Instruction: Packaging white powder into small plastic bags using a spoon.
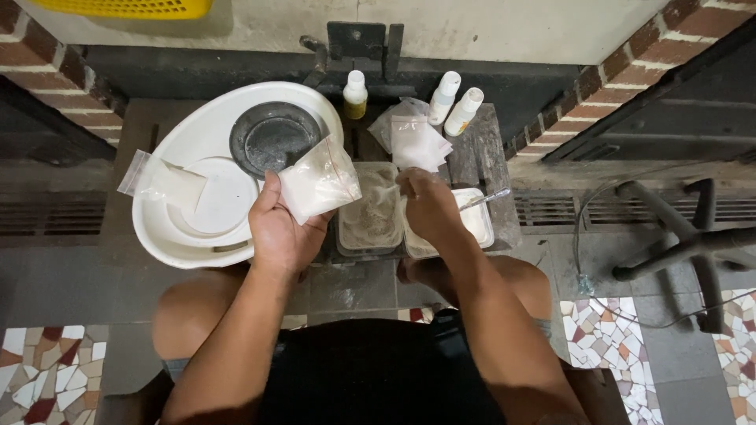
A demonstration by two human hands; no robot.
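Head view: our left hand (277, 228), grip pinching zip bag of white powder (319, 185) over white basin (161, 236) edge. Our right hand (429, 206), grip closed around spoon (487, 198) above white-powder tub (479, 224). Grey-powder tub (370, 212) between hands. Dark dish (274, 138) in basin; three dropper bottles (445, 98) and spare bags (413, 138) crowd counter (492, 165) behind.

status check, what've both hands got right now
Left hand holds bag of white powder. Right hand over plastic tubs, contents of grip unclear. Spoon beside it.

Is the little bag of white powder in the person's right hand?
No, the bag of white powder sits in the left hand; the right hand is over the containers.
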